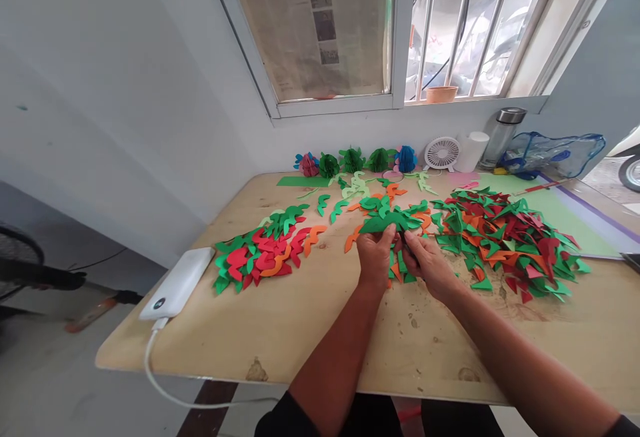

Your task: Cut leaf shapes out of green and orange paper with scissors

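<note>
My left hand (376,250) is closed on a piece of green paper (379,224), its thumb on top near the lower edge. Close beside it, my right hand (424,258) is closed round a dark, thin tool that touches the paper's right side; most of the tool is hidden by the fingers. Under and behind the hands lie green and orange cut-outs (395,190). To the right is a heap of red, green and orange paper scraps (500,237). A pile of red and green curved cut-outs (265,253) lies to the left.
A white power bank (179,283) with a cable lies at the table's (200,350) left edge. Along the wall stand paper turtle-like figures (352,159), a small fan (442,153), a white cylinder (471,151), a glass bottle (503,137) and a clear blue-edged pouch (553,153).
</note>
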`<action>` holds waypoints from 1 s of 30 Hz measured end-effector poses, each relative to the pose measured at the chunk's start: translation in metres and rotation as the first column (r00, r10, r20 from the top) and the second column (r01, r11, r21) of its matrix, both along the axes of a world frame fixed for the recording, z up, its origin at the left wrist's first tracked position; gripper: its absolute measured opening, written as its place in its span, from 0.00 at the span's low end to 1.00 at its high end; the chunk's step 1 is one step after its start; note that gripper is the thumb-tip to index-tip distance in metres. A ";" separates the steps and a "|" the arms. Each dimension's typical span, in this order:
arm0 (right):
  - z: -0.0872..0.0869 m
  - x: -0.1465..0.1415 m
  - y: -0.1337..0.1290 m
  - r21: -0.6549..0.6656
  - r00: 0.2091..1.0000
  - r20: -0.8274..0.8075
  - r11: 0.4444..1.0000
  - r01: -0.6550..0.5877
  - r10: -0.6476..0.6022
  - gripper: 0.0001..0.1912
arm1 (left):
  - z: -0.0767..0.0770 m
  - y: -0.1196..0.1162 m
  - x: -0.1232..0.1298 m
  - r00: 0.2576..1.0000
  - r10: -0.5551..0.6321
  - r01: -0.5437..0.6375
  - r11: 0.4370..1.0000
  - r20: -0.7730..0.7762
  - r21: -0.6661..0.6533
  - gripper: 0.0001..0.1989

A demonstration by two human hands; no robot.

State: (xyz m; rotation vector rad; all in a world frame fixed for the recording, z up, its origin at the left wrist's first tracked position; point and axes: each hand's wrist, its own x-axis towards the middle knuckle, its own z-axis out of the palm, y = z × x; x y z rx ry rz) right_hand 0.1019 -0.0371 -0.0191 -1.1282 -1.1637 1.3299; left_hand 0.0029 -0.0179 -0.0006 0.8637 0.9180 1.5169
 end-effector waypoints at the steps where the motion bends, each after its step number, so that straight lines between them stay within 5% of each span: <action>1: 0.000 0.000 0.000 0.003 1.000 0.005 1.000 0.004 -0.004 0.28 | 0.001 0.000 0.000 1.000 0.005 -0.005 1.000 -0.002 -0.003 0.16; 30: 0.000 0.000 0.002 0.001 1.000 0.016 1.000 0.004 -0.004 0.27 | 0.002 -0.001 0.000 0.998 0.060 -0.061 0.997 -0.037 -0.050 0.14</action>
